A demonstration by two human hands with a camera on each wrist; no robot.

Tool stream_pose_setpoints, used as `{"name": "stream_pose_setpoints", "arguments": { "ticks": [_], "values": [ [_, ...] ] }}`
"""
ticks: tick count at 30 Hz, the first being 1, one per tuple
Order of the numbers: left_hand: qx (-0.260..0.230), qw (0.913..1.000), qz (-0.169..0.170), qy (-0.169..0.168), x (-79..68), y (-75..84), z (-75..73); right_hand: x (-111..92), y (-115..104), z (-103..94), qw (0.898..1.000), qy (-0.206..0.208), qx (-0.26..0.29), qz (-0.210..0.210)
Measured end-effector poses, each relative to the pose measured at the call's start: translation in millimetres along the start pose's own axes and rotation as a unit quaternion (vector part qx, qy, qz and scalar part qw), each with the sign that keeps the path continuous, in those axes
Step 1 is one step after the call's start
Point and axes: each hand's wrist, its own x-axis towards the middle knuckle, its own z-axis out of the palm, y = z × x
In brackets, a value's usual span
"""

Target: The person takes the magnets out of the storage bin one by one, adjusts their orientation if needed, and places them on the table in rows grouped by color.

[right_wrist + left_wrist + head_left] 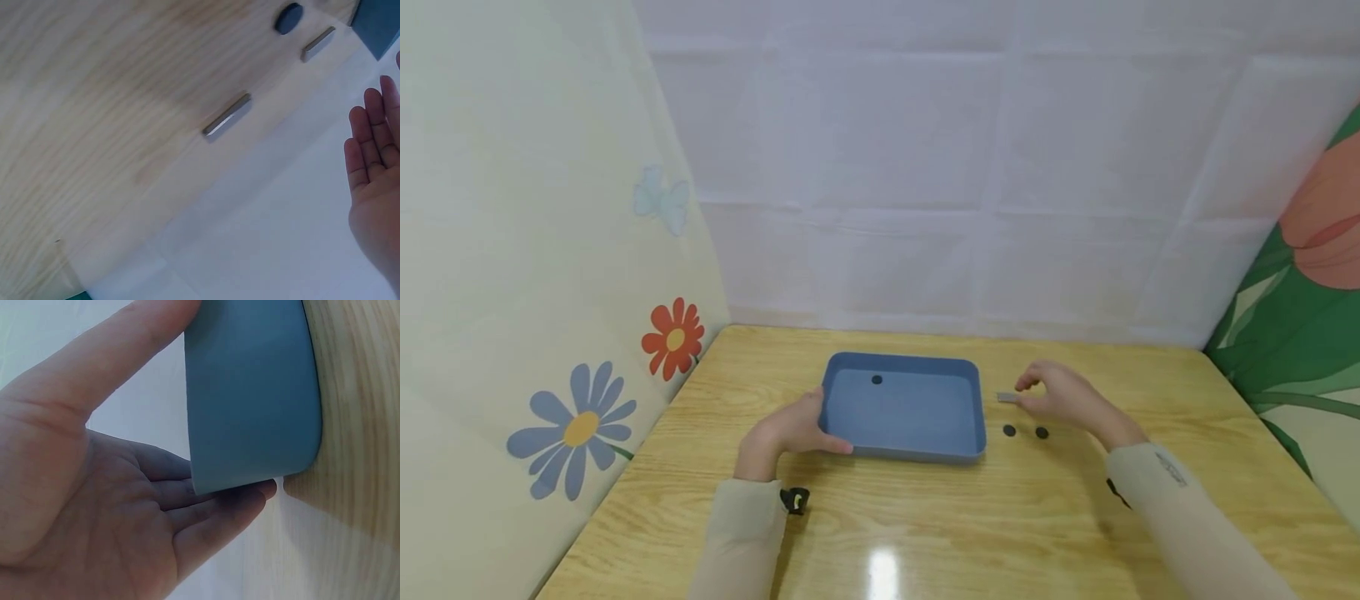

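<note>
A shallow blue tray (898, 456) sits on the wooden table, one dark disc (877, 380) inside it. My left hand (790, 425) grips its near left corner. In the left wrist view the thumb lies against one wall of the blue tray (250, 394) and the fingers (231, 515) against the adjoining wall. Right of the tray, my right hand (1060, 398) hovers beside a small grey bar (1007, 397), its thumb tip right at the bar's end. Two dark discs (1009, 431) lie just nearer. The right wrist view shows two metal bars (226, 115) and straight fingers (375, 125) with nothing between them.
The wood-grain table (940, 525) meets a white cloth backdrop (880, 167) behind the tray. A flower-printed panel (580, 429) borders the left side, and another with a pink flower (1330, 217) stands on the right.
</note>
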Motion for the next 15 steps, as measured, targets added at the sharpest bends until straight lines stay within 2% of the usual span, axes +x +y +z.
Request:
{"name": "stream_pose_setpoints", "arguments": {
  "ticks": [5,10,15],
  "values": [
    [-0.003,1.0,0.005,0.001,1.7,-2.8,0.8,16.3,-16.1,0.7,1.0,-0.007,-0.012,-0.012],
    [-0.009,0.9998,0.02,0.002,2.4,-2.5,1.6,31.6,-34.5,3.3,1.0,-0.012,-0.003,-0.021],
    [-0.015,0.9997,0.018,0.004,1.0,-0.9,0.8,46.9,-52.0,8.2,0.999,-0.025,0.005,-0.027]
  ]
}}
